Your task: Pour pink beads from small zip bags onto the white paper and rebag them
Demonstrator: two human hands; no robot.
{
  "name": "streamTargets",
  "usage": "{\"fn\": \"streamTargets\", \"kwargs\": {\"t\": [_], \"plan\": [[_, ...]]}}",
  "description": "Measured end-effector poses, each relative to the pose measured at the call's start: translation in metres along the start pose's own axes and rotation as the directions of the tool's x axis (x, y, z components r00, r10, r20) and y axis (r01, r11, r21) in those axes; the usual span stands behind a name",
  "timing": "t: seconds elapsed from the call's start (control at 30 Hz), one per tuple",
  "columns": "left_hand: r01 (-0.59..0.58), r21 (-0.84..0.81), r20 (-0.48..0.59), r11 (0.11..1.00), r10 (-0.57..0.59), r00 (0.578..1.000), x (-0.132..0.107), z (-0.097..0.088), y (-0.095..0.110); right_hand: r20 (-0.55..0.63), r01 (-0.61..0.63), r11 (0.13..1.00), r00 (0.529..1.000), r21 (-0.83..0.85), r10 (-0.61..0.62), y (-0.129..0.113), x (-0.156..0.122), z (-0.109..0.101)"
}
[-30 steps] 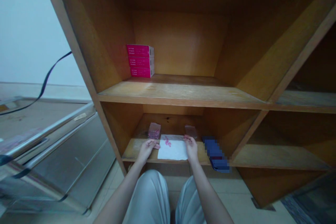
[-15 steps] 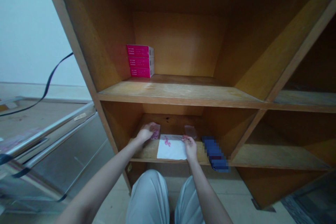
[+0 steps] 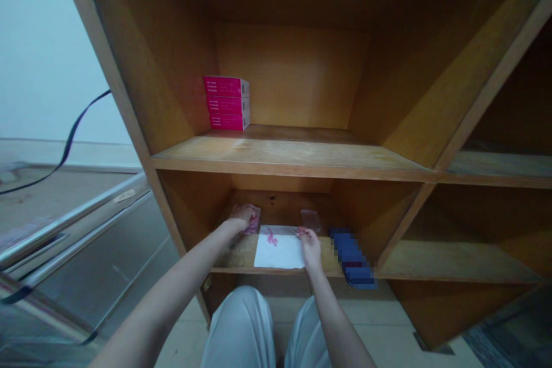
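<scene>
Clear plastic bag (image 3: 253, 224) of pink pieces: at back left of the lower shelf (image 3: 328, 269) of a wooden cabinet, mostly under the left hand (image 3: 243, 217). Head view: left arm extended forward from lower left, palm down, hand curled closed over the bag. Right arm reaches straight ahead; right hand (image 3: 309, 248) narrow, fingertips (image 3: 301, 232) pinched on the top edge of a white paper sheet (image 3: 280, 253). Pink pieces (image 3: 271, 237) lie on the sheet. Second clear bag (image 3: 311, 220) just behind the right hand. Blurred blue object (image 3: 351, 257) right of the sheet, at the shelf edge. Three stacked pink boxes (image 3: 226, 103) stand on the upper shelf (image 3: 293, 152). Metal cabinet (image 3: 81, 241) at left.
</scene>
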State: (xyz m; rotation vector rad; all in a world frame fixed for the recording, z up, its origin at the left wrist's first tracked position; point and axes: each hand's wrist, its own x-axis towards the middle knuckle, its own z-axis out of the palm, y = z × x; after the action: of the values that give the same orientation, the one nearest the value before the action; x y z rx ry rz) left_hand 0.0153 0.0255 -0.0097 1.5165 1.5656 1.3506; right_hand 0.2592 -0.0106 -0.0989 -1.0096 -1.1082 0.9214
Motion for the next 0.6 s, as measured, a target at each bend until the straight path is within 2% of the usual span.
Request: {"fn": "streamTargets", "kwargs": {"t": [0.13, 0.27, 0.4, 0.6], "plan": [[-0.024, 0.116, 0.067, 0.993, 0.016, 0.998, 0.000, 0.002, 0.002, 0.002, -0.007, 1.000, 1.000, 0.004, 0.007, -0.002, -0.001, 0.001], [-0.038, 0.167, 0.056, 0.985, 0.029, 0.998, 0.001, -0.002, -0.001, -0.001, 0.002, 1.000, 1.000, -0.001, -0.002, -0.005, -0.002, 0.001], [-0.049, 0.080, -0.056, 0.996, 0.054, 0.997, 0.004, -0.011, -0.005, -0.002, 0.005, 1.000, 1.000, -0.017, -0.005, -0.008, -0.003, 0.001], [-0.094, -0.117, -0.265, 0.989, 0.060, 0.962, 0.005, -0.017, -0.001, 0.009, 0.018, 0.999, 1.000, -0.041, -0.018, -0.011, -0.004, 0.001]]}}
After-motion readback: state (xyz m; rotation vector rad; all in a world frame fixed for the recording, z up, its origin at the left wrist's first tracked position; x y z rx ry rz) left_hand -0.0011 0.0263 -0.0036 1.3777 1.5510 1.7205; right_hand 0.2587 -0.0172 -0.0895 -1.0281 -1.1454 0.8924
